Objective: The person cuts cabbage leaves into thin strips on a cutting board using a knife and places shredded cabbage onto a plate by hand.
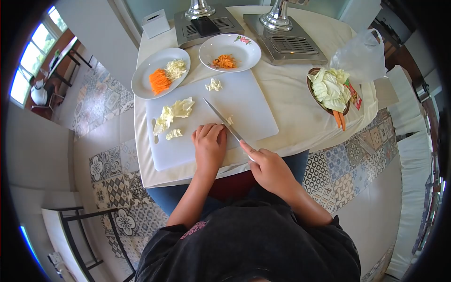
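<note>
On a white cutting board (253, 113), my left hand (209, 143) has its fingers curled down together; whatever lies under them is hidden. My right hand (270, 171) grips a knife (221, 116) by its handle, index finger along the top of the blade. The blade points up and left, just right of my left fingertips, with small cut pieces (229, 121) beside it. Cabbage leaves (182, 107) and a small cut bunch (174, 134) lie on the board's left. Shredded cabbage (213, 85) sits near the board's far edge.
Behind the board are a plate (141, 84) with shredded carrot and cabbage, and a flowered plate (230, 41) with orange shreds. Two metal stands, a phone (206, 27) and a tissue box (155, 24) are farther back. A bowl of cabbage (330, 89) and a plastic bag (359, 56) stand right.
</note>
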Tool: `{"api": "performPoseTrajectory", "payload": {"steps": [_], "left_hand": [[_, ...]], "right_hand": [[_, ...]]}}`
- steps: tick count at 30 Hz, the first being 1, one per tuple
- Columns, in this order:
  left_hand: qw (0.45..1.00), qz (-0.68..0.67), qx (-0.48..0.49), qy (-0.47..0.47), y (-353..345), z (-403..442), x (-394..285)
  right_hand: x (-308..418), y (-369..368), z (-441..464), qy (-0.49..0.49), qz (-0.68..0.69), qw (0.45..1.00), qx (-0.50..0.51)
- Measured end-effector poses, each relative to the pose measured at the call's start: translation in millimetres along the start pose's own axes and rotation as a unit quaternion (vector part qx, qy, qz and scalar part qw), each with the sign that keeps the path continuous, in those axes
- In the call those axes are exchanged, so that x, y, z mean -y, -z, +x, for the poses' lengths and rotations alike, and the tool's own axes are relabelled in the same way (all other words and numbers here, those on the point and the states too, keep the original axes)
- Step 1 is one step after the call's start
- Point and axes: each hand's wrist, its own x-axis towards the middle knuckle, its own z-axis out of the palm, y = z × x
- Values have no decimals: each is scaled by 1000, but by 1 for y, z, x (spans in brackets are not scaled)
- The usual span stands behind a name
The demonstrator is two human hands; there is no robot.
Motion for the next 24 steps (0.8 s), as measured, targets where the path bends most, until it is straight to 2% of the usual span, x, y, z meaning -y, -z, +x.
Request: {"api": "performPoseTrajectory", "payload": {"steps": [13,16,24], "left_hand": [[1000,-3,-8,2,-1,-1,-1],[999,-24,26,3,2,5,3],[981,-20,167,-101,14,45,23]], "right_hand": [[-6,17,-10,-12,41,999,11],[-9,17,-10,-5,60,998,-10],[-5,20,-3,-32,42,999,-4]]}}
